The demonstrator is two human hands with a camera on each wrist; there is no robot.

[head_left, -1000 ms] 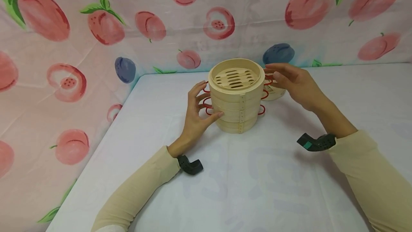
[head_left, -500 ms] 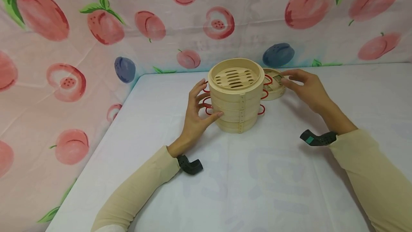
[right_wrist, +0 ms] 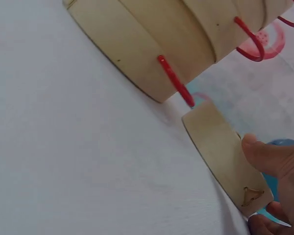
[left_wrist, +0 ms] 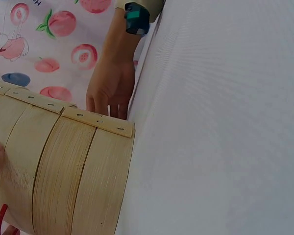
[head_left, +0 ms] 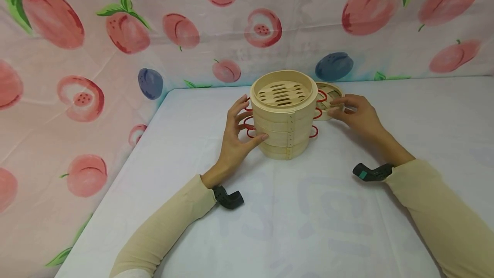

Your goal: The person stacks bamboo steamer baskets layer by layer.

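Observation:
A stacked bamboo steamer (head_left: 283,134) with red side handles stands upright on the white cloth, its slotted top tier uncovered. My left hand (head_left: 239,132) holds its left side, thumb across the front and fingers behind the handles; only fingertips show in the left wrist view. Behind the stack to the right is the round woven bamboo lid (head_left: 332,91). My right hand (head_left: 360,115) grips the lid's right edge. In the right wrist view, the thumb (right_wrist: 259,152) lies on the lid's upper edge and other fingers reach its lower end.
A white cloth (head_left: 293,226) covers the table. A fruit-print curtain (head_left: 293,25) hangs close behind and along the left side. Dark cameras (head_left: 372,172) are strapped to both wrists. A red handle (right_wrist: 176,81) sits close to the lid in the right wrist view.
My right hand has drawn back from beside the steamer's top rim and come down to the right edge of the lid, gripping it. The left hand and steamer have stayed put.

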